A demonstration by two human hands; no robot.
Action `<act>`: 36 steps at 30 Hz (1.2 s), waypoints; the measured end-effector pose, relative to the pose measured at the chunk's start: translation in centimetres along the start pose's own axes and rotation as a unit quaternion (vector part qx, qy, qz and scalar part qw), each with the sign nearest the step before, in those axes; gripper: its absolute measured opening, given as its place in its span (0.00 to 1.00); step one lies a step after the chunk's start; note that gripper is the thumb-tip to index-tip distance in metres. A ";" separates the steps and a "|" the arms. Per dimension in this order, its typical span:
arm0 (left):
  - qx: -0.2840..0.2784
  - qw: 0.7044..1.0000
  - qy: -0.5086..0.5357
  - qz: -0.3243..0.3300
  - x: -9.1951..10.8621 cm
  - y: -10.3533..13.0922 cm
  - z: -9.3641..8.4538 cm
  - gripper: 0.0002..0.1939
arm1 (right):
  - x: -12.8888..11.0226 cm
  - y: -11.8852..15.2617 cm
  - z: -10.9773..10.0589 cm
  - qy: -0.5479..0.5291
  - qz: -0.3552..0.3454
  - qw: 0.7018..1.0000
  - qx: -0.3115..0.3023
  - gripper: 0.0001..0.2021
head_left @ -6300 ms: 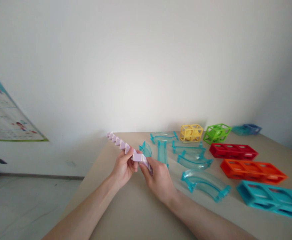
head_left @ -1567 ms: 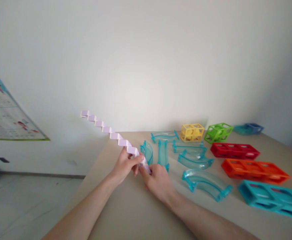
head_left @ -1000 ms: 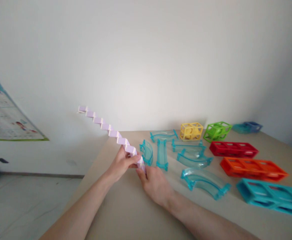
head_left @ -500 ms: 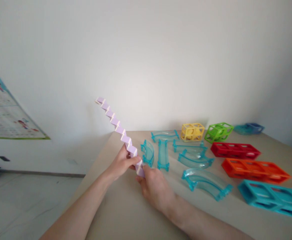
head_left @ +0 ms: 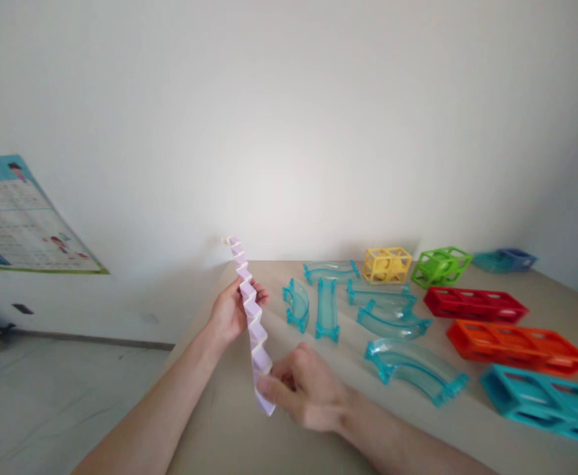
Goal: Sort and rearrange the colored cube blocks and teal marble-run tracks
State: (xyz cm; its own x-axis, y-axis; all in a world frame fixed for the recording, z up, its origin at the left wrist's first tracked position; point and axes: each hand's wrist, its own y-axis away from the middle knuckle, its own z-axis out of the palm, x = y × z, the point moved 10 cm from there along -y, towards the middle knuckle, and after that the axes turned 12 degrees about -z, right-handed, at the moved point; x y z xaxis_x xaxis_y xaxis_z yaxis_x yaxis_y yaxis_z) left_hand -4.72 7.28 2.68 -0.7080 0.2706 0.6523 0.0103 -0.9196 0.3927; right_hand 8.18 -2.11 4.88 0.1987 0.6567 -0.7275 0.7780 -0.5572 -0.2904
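Observation:
A lavender twisty snake puzzle [head_left: 252,310] with white edges stretches as a long zigzag bar, its far end close to the wall and its near end above the table. My left hand [head_left: 230,310] supports it around the middle, fingers loosely curled behind it and their tips showing on its right side. Thumb and fingers of my right hand [head_left: 303,389] pinch the bar close to its near end. Just right of the puzzle, a curved clear-blue track piece [head_left: 297,305] and a straight one [head_left: 327,310] lie on the table.
More clear-blue track pieces [head_left: 412,369] lie to the right. Beyond them are red [head_left: 474,305], orange [head_left: 519,346] and teal [head_left: 546,399] open frames. Yellow [head_left: 386,265] and green [head_left: 441,266] frames stand by the wall. The table's [head_left: 249,435] left edge drops to a floor.
The puzzle has swung steeper, its far end moving right and down. My right hand has pulled its near end toward me, and my left hand's grip has loosened.

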 end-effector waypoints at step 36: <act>-0.080 0.962 -0.260 0.007 -3.3 -1.2 1.0 0.17 | 6.0 -0.2 3.2 -0.472 0.205 0.851 0.101 0.22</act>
State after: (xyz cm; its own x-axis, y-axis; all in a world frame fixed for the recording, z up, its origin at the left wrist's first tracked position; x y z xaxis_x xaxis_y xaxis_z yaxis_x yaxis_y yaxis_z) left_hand -1.70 7.79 0.76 -0.2601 0.3254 0.9091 -0.1213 -0.9451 0.3036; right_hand 7.29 0.31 -1.39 -0.2133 -0.2624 -0.9411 0.6210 -0.7801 0.0767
